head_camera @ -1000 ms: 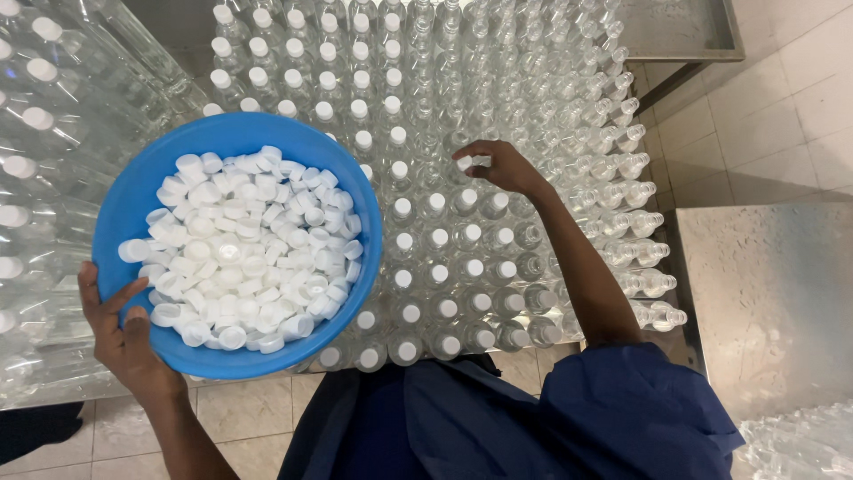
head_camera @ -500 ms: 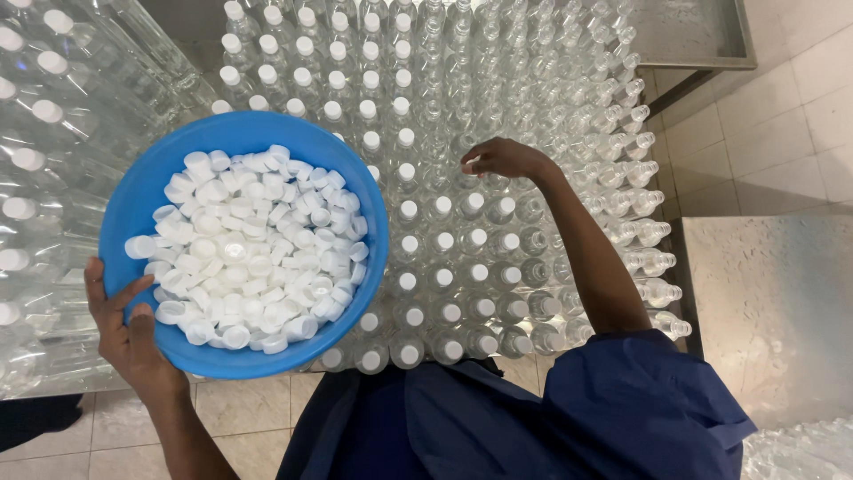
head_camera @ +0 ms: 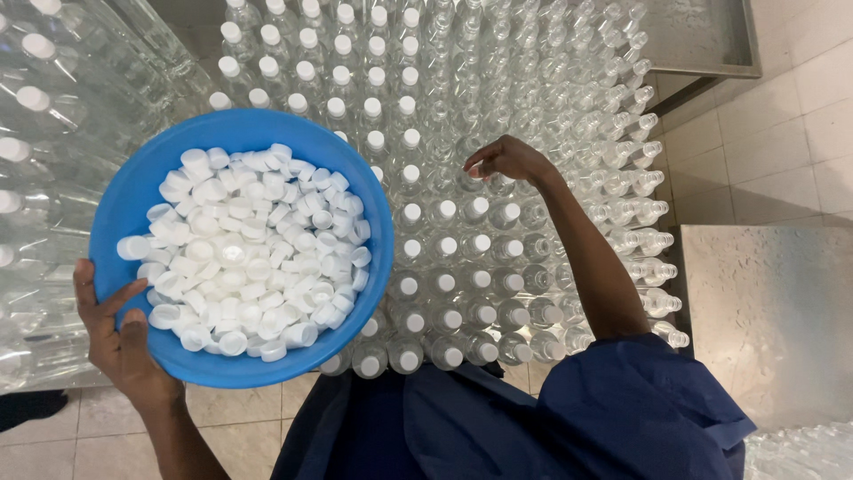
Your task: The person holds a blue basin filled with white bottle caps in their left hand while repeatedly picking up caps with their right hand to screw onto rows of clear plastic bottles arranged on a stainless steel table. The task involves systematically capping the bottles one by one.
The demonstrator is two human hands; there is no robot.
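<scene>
My left hand grips the near rim of a round blue bowl heaped with white bottle caps, held over the left side of a block of clear plastic bottles. My right hand reaches across the bottles with fingers pinched together over a bottle neck in the middle rows; whether a cap sits between the fingertips cannot be told. Bottles in the near and left rows wear white caps, while those in the far right rows stand with bare necks.
More clear bottles are stacked at the left. A steel surface lies at the top right and a speckled stone slab at the right. Beige floor tiles show between them. My blue garment fills the bottom.
My right hand has stayed over the middle rows of bottles, shifting slightly. The blue bowl has held its place in my left hand.
</scene>
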